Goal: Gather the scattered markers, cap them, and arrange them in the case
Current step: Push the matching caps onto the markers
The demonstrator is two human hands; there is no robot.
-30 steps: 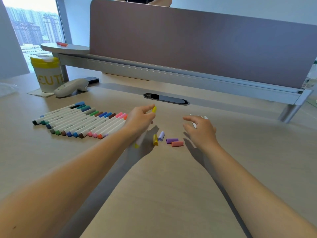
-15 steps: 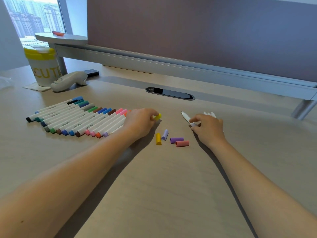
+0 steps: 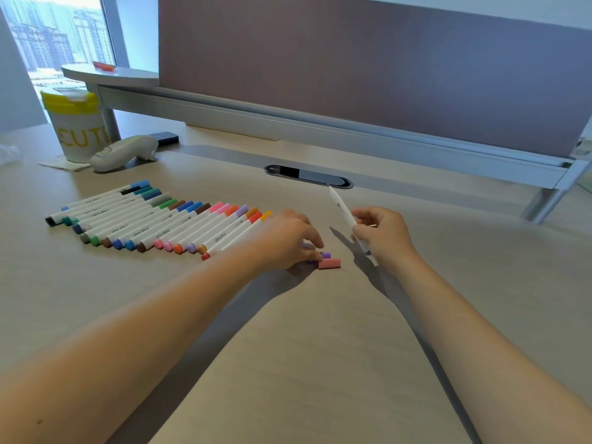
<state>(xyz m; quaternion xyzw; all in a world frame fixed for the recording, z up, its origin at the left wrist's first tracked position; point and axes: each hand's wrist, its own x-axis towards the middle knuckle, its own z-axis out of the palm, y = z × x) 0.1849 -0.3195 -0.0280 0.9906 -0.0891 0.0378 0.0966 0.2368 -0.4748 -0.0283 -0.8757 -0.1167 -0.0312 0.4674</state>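
Markers (image 3: 166, 224) lie mid-counter as the right hand (image 3: 382, 235) grasps an uncapped marker (image 3: 343, 210), the left hand (image 3: 288, 240) pinching a purple cap (image 3: 325, 255) to fit next.

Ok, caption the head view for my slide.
Left hand reaches for loose caps beside the marker row while right hand holds an uncapped marker.

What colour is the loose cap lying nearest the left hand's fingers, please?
The loose cap is pink, seen best in the head view.
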